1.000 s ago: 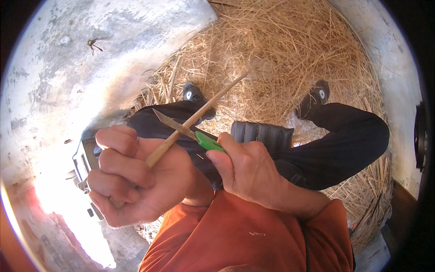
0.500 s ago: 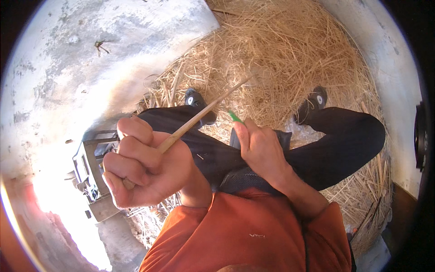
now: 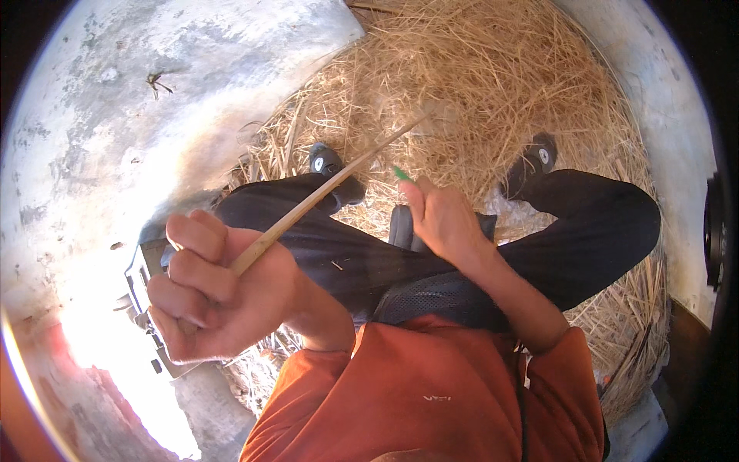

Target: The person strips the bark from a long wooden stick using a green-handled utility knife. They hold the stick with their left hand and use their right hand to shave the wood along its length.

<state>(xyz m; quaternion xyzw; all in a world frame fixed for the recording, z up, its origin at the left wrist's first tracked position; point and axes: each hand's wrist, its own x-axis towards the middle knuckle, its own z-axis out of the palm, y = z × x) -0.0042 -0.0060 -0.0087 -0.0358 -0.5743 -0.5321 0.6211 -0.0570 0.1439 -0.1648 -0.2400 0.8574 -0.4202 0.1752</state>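
At frame left, the left hand [image 3: 219, 296] has fingers curled around a wooden stick [image 3: 315, 199]; near centre, the right hand [image 3: 449, 221], fingers bent closed, holds a green handle [image 3: 401, 173].

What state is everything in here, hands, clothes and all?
Left hand: curled shut around the stick.
Stick: held aslant, thin end pointing away from the person.
Right hand: closed on the green tool.
Green tool: gripped, mostly hidden.
Straw: loose, strewn on the ground.
Dark trousers: worn, knees bent outward.
Orange shirt: worn.
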